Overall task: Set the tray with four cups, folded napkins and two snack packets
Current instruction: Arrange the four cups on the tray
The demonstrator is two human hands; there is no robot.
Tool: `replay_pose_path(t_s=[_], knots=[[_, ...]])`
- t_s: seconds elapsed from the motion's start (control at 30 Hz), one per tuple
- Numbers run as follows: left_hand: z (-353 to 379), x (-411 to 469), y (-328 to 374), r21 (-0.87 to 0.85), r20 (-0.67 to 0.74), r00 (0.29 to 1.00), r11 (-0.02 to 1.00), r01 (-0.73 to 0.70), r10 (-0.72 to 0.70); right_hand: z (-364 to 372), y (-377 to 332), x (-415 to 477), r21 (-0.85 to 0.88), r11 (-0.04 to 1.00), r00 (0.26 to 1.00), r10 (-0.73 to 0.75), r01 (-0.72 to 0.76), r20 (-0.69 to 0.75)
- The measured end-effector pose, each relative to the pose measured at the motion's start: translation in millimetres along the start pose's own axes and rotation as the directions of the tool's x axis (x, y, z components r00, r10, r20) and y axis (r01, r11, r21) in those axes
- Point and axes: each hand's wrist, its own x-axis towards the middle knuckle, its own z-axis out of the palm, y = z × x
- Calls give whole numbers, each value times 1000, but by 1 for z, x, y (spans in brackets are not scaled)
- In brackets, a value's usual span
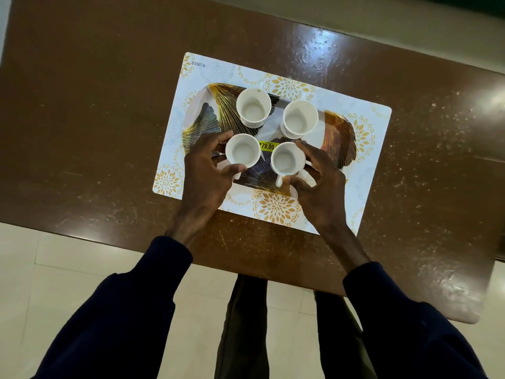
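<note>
A brown tabletop [109, 105] fills most of the view, glossy and speckled with pale marks toward its right side. Near the middle of the tabletop lies a white placemat [328, 99] printed with gold flower medallions, set slightly askew to the table's edges. On the placemat rests the tray [340, 138], a rectangle with rounded corners decorated with dark and gold fan-shaped leaves; its near edge runs close to the placemat's near edge.

Four white cups stand upright and empty on the tray in two rows. The far-left cup [253, 107] and far-right cup [300, 119] stand by the tray's far edge, apart from each other. The near-left cup [242, 152] and near-right cup [287, 159] stand toward the tray's near edge, with a small yellow price sticker [267, 146] on the tray floor between them.

The left hand [203, 176] curls around the near-left cup, fingers on its far-left side and thumb at its near side, closed on it. The right hand [321, 181] wraps the near-right cup in the same way, fingers along its right side and thumb by the handle at its near side. Dark sleeves [131, 310] cover both forearms.
</note>
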Motion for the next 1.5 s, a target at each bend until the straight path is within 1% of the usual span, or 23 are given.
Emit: replay_pose_path(t_s=[0.1,0.27,0.5,0.8,1.2,1.27,1.37,1.5], knots=[[-1,1,2,-26,4,1000,1000,-3,3,1,0,0,21,1000,1000,17,-17,-3],[-2,0,-1,2,8,999,999,-43,43,2,0,0,32,999,1000,18,-18,13],[0,0,-2,-26,-29,999,999,-40,39,5,-2,-1,39,999,1000,7,-7,3],[0,-1,-3,-33,-25,999,998,-45,45,4,-6,-1,37,999,1000,11,-12,19],[-2,-3,-1,-46,-6,999,998,-39,38,2,-8,1,40,999,999,-22,21,42],[-2,-4,1,-41,-23,999,998,-43,42,0,-9,1,17,1000,998,-21,20,61],[-4,-5,8,-53,-102,993,996,-65,60,-4,-11,0,-33,998,997,-50,52,56],[-5,-4,25,-85,-197,974,988,-131,113,-17,-15,-1,-76,997,997,-39,35,-60]])
